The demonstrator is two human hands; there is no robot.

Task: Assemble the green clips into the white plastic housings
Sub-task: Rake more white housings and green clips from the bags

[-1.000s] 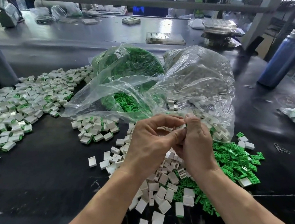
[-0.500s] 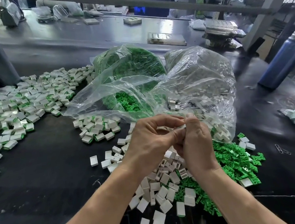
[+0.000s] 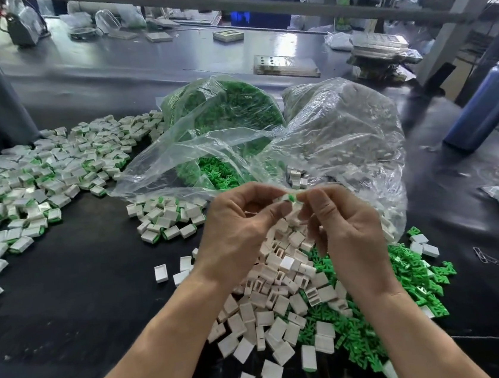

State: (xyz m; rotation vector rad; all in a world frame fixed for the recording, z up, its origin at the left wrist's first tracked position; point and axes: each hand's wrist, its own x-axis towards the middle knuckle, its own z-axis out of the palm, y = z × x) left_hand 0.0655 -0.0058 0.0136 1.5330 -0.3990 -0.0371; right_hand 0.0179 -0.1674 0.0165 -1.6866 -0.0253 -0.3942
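We are pinching one white housing (image 3: 283,201) in the fingertips of the left hand (image 3: 240,231) and one green clip (image 3: 292,197) in the fingertips of the right hand (image 3: 347,227), both raised above the desk (image 3: 77,301); clip and housing are touching, the clip apparently part-way into the open end, though how deep it sits we cannot tell. To seat it well, we are judging that the clip should be kept square to the slot and pushed straight along it, thumb backing the housing's closed end, with no twisting. The housings are small, smooth, rigid rectangular shells, each open at one end; the clips are thin, branched, bright green mouldings that are likely to snag on each other. Loose housings (image 3: 284,290) are lying heaped just below the hands, touching the loose clips (image 3: 408,279) spread to the right. Finished pieces (image 3: 39,181), white with a green edge showing, are piling up at far left. Two crinkled, glossy clear bags (image 3: 344,134) of stock are slumping behind.
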